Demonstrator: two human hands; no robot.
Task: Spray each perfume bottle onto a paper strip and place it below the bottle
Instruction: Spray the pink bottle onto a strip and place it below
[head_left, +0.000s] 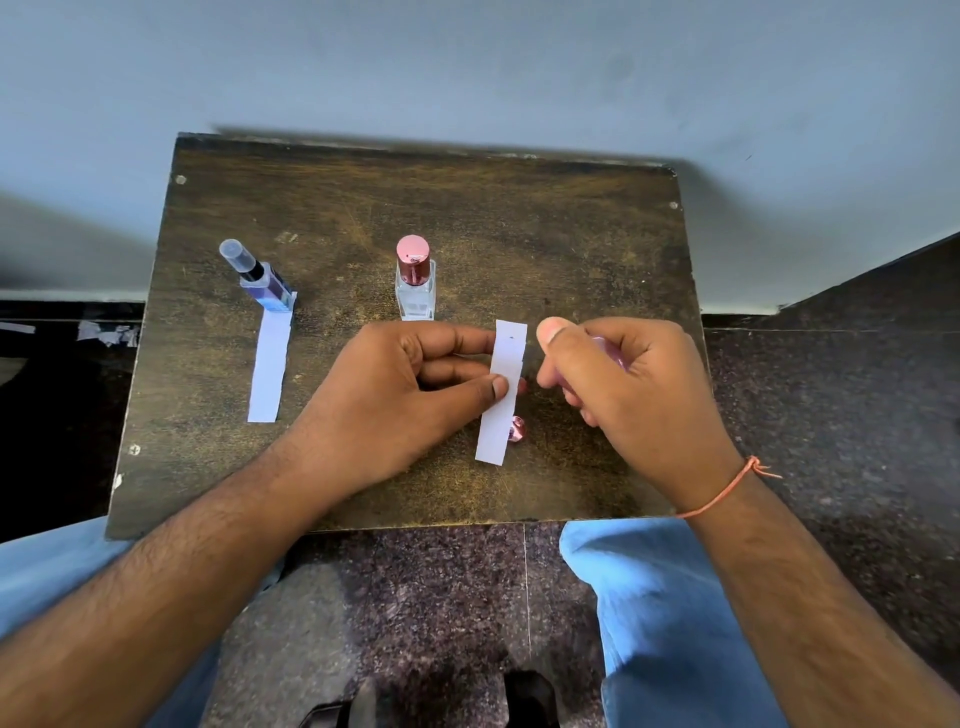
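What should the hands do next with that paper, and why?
Probably press the spray now. The right hand grips a small pinkish bottle with its thumb on top, right beside the paper strip that the left hand pinches upright. A pink cap already lies on the table, so the bottle looks uncapped.

Head cam; looks steeply down, fwd over small table (519, 218); close range

- Worn wooden table (519, 208)
- Blue bottle (267, 286) standing on it, strip (267, 369) touching its base
- Clear bottle (414, 291), pink-capped
- Pink cap (517, 430)
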